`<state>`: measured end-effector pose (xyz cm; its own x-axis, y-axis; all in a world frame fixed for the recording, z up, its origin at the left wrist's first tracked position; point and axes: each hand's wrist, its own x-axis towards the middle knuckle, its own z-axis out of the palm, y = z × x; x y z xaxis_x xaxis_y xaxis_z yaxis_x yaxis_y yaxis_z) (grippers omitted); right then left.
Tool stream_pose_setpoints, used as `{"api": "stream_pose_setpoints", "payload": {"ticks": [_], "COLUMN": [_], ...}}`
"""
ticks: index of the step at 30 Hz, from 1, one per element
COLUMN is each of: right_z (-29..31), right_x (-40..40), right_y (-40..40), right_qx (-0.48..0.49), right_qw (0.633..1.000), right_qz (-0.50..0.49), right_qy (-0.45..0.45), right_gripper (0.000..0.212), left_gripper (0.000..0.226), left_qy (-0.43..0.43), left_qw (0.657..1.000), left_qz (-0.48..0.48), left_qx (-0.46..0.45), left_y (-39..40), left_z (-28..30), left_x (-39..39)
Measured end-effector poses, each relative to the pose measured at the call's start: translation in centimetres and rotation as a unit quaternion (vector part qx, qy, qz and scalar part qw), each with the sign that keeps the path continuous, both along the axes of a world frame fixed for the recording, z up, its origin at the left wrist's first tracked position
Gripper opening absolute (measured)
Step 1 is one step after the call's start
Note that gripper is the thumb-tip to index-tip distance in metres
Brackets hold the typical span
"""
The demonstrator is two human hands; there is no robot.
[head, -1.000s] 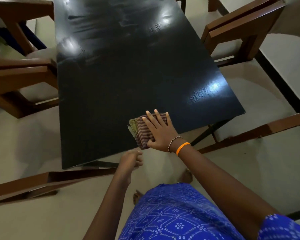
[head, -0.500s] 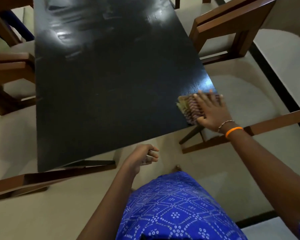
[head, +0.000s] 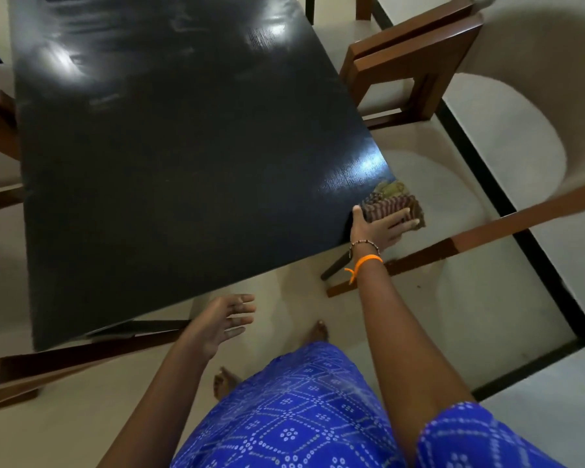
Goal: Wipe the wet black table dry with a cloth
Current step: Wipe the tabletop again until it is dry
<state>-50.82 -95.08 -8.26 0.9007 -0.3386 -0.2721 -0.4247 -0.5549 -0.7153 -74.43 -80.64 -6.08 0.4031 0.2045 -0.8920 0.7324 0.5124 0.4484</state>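
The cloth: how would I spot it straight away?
Find the big black table and follow its near edge to the right-hand corner. There the right hand lies on the folded cloth: brown-striped, with a yellowish fold, the only fabric at the tabletop.

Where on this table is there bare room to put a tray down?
Nearly the whole black table is bare, from the wet streaks at the far end to the near edge. Only the near right corner is taken, where the right hand presses the cloth.
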Motion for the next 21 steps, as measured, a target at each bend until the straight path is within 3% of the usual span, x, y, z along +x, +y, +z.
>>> {"api": "stream_pose_setpoints", "payload": {"ticks": [4,7,10,15,21], "right_z": [-0.1,0.4,1.2,0.2,1.0], "right_x": [-3.0,-8.1,-14.2,-24.4,-33.3], "right_y": [3.2,6.5,10.7,16.8,23.0], "right_qx": [0.055,0.100,0.146,0.196,0.200], "right_qw": [0.997,0.992,0.987,0.973,0.931], "right_qz": [-0.062,-0.068,-0.063,0.027,0.178], "right_qy": [0.002,-0.024,0.007,0.118,0.250], "right_gripper": [0.093,0.086,0.072,0.070,0.064], "left_gripper": [0.026,0.023,0.020,0.022,0.027], "left_qy": [0.004,-0.001,-0.002,-0.004,-0.004], "left_qw": [0.996,0.983,0.974,0.962,0.944], "left_qz": [0.081,0.177,0.225,0.275,0.328], "left_qx": [-0.021,-0.047,-0.032,0.002,0.049], "left_y": [3.0,5.2,7.0,9.0,10.6], "left_z": [-0.7,-0.8,-0.6,0.1,-0.6], "left_x": [-3.3,-5.7,-8.2,-12.4,-19.3]}}
